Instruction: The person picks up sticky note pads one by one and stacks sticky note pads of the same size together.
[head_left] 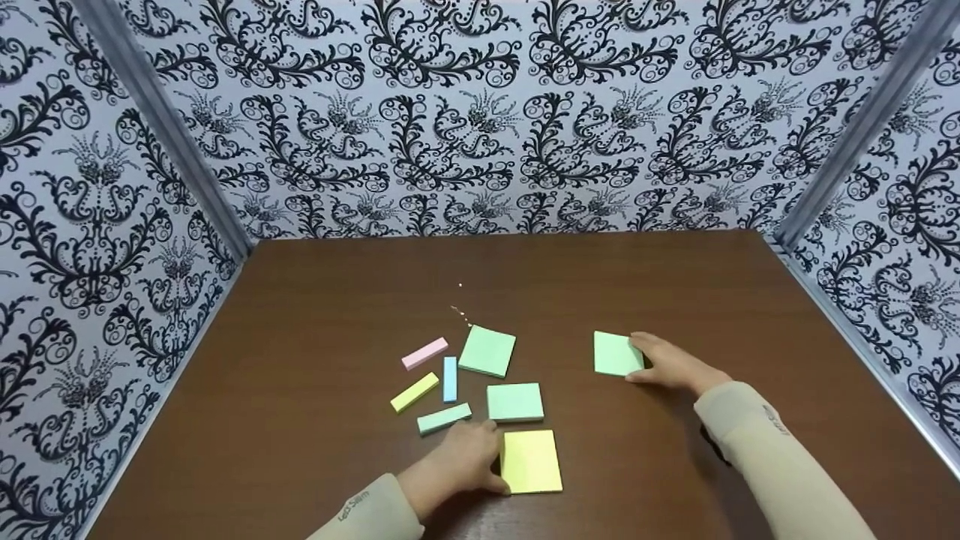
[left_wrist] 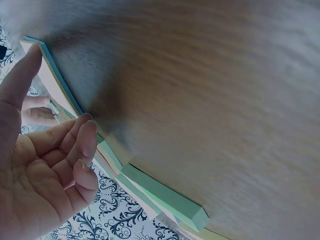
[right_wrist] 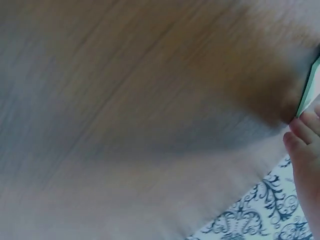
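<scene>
A square yellow sticky note pad lies at the near middle of the table, its left side gripped by my left hand. Thumb and fingers span that side in the left wrist view, the thumb at one corner and the fingertips at the other, while the other fingers curl loosely. Farther right, my right hand holds a pale green sticky note pad by its right side, thumb at the near corner, fingers at the far one. Only its edge shows in the right wrist view.
Two more green pads, one farther and one nearer, lie between the hands. To their left are narrow note strips: pink, blue, yellow and green. Patterned walls enclose the brown table.
</scene>
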